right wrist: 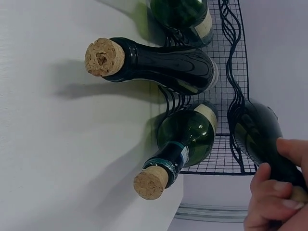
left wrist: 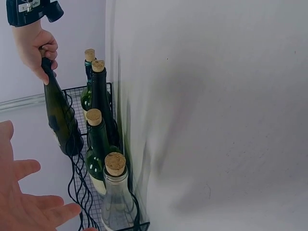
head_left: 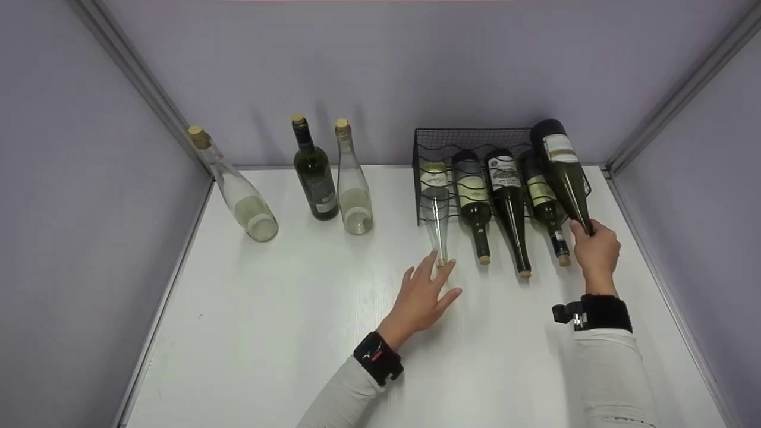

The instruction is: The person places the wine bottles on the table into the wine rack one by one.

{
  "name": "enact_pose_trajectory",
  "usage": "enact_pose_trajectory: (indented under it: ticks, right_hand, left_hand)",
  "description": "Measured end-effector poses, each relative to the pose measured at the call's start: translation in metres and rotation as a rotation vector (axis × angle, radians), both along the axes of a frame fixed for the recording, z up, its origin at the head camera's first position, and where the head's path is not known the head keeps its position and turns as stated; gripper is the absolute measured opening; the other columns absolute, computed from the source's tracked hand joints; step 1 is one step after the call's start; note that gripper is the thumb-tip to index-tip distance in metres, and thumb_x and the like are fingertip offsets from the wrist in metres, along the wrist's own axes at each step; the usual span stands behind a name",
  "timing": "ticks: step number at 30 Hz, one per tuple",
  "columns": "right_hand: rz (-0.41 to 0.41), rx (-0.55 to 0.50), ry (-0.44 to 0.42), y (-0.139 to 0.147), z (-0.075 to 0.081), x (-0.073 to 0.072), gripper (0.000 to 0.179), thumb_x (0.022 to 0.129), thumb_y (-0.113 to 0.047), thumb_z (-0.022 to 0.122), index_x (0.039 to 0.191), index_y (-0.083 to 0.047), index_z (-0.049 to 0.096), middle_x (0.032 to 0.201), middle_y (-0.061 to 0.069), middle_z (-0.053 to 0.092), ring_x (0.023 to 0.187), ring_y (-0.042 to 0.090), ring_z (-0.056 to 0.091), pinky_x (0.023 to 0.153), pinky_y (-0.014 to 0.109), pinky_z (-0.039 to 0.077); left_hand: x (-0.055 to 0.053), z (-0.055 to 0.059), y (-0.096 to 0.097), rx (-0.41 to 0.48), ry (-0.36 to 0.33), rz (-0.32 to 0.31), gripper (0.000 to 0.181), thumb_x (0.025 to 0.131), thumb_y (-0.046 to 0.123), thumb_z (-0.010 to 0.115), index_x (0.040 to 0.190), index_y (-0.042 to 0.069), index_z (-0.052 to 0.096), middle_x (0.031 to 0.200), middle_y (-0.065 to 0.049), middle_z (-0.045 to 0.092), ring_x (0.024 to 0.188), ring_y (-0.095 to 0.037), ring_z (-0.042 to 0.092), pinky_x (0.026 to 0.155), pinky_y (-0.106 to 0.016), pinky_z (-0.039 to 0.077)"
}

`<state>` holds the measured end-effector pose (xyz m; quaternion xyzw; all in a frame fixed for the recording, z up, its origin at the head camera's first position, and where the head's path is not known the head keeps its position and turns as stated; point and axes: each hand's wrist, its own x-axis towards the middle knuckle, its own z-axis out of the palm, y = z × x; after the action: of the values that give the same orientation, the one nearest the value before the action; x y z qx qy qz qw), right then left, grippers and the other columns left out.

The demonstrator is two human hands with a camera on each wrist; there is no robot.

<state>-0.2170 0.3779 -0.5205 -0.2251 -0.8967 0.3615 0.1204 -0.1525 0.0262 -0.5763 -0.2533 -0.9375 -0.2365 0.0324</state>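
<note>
My right hand (head_left: 596, 252) grips the neck of a dark green wine bottle (head_left: 572, 184). Its base end points away and overlaps the right end of the black wire rack (head_left: 469, 129); in the right wrist view this bottle (right wrist: 257, 127) is up against the rack's wavy top wires. Fingers spread, my left hand (head_left: 419, 300) reaches toward the corked end of a clear bottle (head_left: 437, 211) lying in the rack, fingertips right at the cork. From the left wrist, that hand (left wrist: 29, 192) appears beside the rack, holding nothing.
Right of the clear bottle lie a cream-labelled green bottle (head_left: 475, 205), a dark slim bottle (head_left: 511, 211) and another green bottle (head_left: 544, 202), corks toward me. At the back left stand two clear bottles (head_left: 250, 205) (head_left: 355, 190) and a dark bottle (head_left: 315, 181). Walls enclose the white table (head_left: 267, 333).
</note>
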Motion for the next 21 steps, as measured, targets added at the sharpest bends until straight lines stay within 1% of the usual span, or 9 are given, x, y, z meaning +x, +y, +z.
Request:
enact_pose_trajectory:
  ticks: [4, 8, 10, 11, 13, 15, 17, 21]
  right_hand:
    - [0.004, -0.029, -0.038, 0.000, 0.001, 0.000, 0.054, 0.100, -0.041, 0.051, 0.128, 0.003, 0.061, 0.104, 0.024, 0.066, 0.090, 0.031, 0.057, 0.065, 0.033, 0.041]
    - [0.006, -0.048, -0.069, -0.001, 0.003, 0.001, 0.059, 0.099, -0.043, 0.050, 0.137, 0.002, 0.055, 0.112, 0.026, 0.066, 0.094, 0.032, 0.060, 0.066, 0.032, 0.042]
    - [0.010, -0.044, -0.077, -0.001, 0.004, 0.001, 0.061, 0.099, -0.045, 0.051, 0.140, 0.001, 0.052, 0.111, 0.026, 0.066, 0.083, 0.026, 0.063, 0.066, 0.033, 0.043]
    - [0.013, -0.044, -0.082, -0.001, 0.005, 0.002, 0.063, 0.098, -0.046, 0.050, 0.142, 0.000, 0.049, 0.114, 0.027, 0.065, 0.085, 0.028, 0.064, 0.069, 0.037, 0.045]
    - [0.015, -0.041, -0.085, -0.003, 0.007, 0.003, 0.068, 0.098, -0.047, 0.050, 0.147, -0.001, 0.042, 0.119, 0.028, 0.062, 0.090, 0.033, 0.065, 0.078, 0.044, 0.048]
    - [0.017, -0.032, -0.068, -0.004, 0.009, 0.005, 0.070, 0.098, -0.046, 0.050, 0.150, 0.000, 0.036, 0.123, 0.030, 0.059, 0.098, 0.038, 0.063, 0.088, 0.051, 0.046]
    - [0.020, -0.024, -0.036, -0.007, 0.011, 0.007, 0.072, 0.099, -0.043, 0.051, 0.151, 0.002, 0.031, 0.131, 0.033, 0.052, 0.118, 0.049, 0.050, 0.099, 0.057, 0.038]
    - [0.040, 0.025, 0.058, -0.015, 0.014, 0.010, 0.069, 0.098, -0.035, 0.057, 0.151, 0.002, 0.031, 0.140, 0.034, 0.040, 0.130, 0.050, 0.036, 0.105, 0.059, 0.030]
  left_hand:
    - [0.000, -0.001, -0.001, -0.004, -0.001, 0.003, 0.062, 0.102, 0.059, 0.030, 0.154, 0.026, 0.035, 0.159, -0.015, 0.025, 0.144, -0.027, 0.026, 0.111, -0.052, 0.028]
    - [-0.002, -0.002, -0.002, -0.016, -0.013, 0.018, 0.062, 0.102, 0.060, 0.030, 0.153, 0.026, 0.036, 0.159, -0.015, 0.025, 0.144, -0.027, 0.027, 0.111, -0.053, 0.028]
    - [-0.003, -0.003, -0.004, -0.013, -0.012, 0.025, 0.061, 0.102, 0.059, 0.030, 0.153, 0.026, 0.036, 0.158, -0.015, 0.025, 0.143, -0.028, 0.027, 0.111, -0.053, 0.028]
    - [-0.004, -0.003, -0.004, -0.012, -0.013, 0.028, 0.061, 0.102, 0.059, 0.030, 0.153, 0.026, 0.037, 0.158, -0.015, 0.025, 0.143, -0.028, 0.028, 0.111, -0.053, 0.028]
    - [-0.004, -0.005, -0.006, -0.009, -0.019, 0.033, 0.060, 0.102, 0.059, 0.030, 0.152, 0.026, 0.038, 0.158, -0.015, 0.026, 0.143, -0.027, 0.028, 0.111, -0.053, 0.029]
    - [-0.005, -0.006, -0.008, -0.003, -0.021, 0.040, 0.059, 0.102, 0.059, 0.031, 0.151, 0.027, 0.038, 0.158, -0.015, 0.026, 0.143, -0.027, 0.028, 0.111, -0.053, 0.029]
    - [-0.006, -0.008, -0.011, 0.001, -0.029, 0.049, 0.060, 0.102, 0.059, 0.031, 0.151, 0.027, 0.038, 0.158, -0.015, 0.026, 0.143, -0.027, 0.028, 0.110, -0.053, 0.029]
    - [-0.006, -0.012, -0.018, 0.011, -0.051, 0.078, 0.063, 0.102, 0.060, 0.029, 0.153, 0.025, 0.037, 0.158, -0.016, 0.025, 0.143, -0.028, 0.028, 0.111, -0.052, 0.029]
